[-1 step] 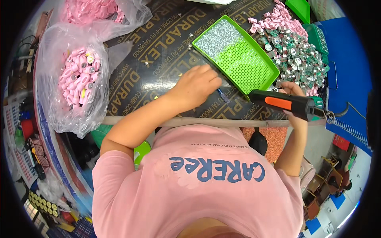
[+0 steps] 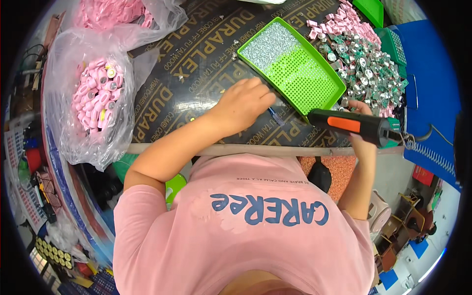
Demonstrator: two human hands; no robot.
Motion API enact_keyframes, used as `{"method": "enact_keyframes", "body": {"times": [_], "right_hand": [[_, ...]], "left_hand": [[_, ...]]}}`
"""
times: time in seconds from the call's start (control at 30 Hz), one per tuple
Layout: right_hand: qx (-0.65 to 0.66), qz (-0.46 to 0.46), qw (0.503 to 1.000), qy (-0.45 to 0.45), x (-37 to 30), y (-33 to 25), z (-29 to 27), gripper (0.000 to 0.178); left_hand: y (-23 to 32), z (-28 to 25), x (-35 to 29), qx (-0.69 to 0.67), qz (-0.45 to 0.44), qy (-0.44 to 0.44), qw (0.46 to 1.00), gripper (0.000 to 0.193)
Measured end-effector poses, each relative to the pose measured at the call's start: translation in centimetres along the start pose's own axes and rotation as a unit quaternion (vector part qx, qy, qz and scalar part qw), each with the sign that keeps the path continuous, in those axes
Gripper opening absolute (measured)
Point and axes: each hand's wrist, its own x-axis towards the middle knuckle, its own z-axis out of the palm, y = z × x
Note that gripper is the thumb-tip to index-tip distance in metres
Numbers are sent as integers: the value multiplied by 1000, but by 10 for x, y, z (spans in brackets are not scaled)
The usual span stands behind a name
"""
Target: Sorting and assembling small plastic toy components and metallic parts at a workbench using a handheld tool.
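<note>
My left hand (image 2: 244,105) rests low over the dark board left of the tray, fingers curled. Whatever they may hold is hidden beneath them. Just beside its fingertips lies a small, dark blue and see-through piece (image 2: 275,117). My right hand (image 2: 359,107) is partly hidden behind a black electric screwdriver (image 2: 351,125) with an orange panel; its fingers show along the far side and it appears to grip the tool. The screwdriver's narrow end points left, by the near corner of a green perforated tray (image 2: 339,94). Small silvery screws (image 2: 270,44) fill that tray's far part.
Right of the tray spreads a pile of clear and green small parts (image 2: 368,73), with pink pieces (image 2: 344,23) behind it. Clear bags hold pink parts (image 2: 98,96) at the left. A coiled cable (image 2: 427,155) runs right from the screwdriver. Green baskets (image 2: 393,46) stand at the right.
My right hand and the screwdriver have shifted very slightly away from me and to the left. My left hand stays almost in place.
</note>
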Motion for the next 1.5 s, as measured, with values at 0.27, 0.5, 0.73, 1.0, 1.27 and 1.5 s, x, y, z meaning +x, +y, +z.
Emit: {"method": "enact_keyframes", "body": {"times": [0.27,0.5,0.73,1.0,1.27,1.5], "right_hand": [[151,33,983,94,14,2,79,51],[100,90,988,81,19,-4,68,43],[128,76,984,97,16,-8,58,50],[94,59,990,85,19,23,38,52],[-124,-16,979,164,-6,-4,24,30],[67,-208,939,-267,-36,-140,105,11]], "left_hand": [[9,-4,-9,23,-4,-30,999,24],[13,-14,-15,-10,-58,-117,991,22],[13,-25,-29,36,-34,-120,992,20],[-35,-70,-62,-2,-128,-38,991,20],[-132,-89,-42,36,-237,144,960,17],[-180,-77,-25,136,-301,159,930,22]]}}
